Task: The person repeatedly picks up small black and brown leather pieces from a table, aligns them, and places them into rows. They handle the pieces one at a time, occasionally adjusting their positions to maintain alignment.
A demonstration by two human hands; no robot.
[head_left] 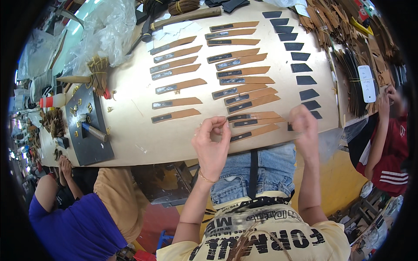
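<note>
My left hand pinches thumb and forefinger together at the left end of a tan leather strip, which lies on the paper-covered table. A dark patch and a shiny spot show on that strip. My right hand, slightly blurred, is curled closed over the table's front edge, beside a dark piece it partly covers. What its fingers hold, if anything, is hidden. Close by lie more tan strips with dark inlays, among them a leather strip nearest to me.
A column of black slanted pieces runs along the right. More tan strips lie left of centre. At the left are a dark board with a blue-handled tool and clear plastic bags. Co-workers sit at both sides.
</note>
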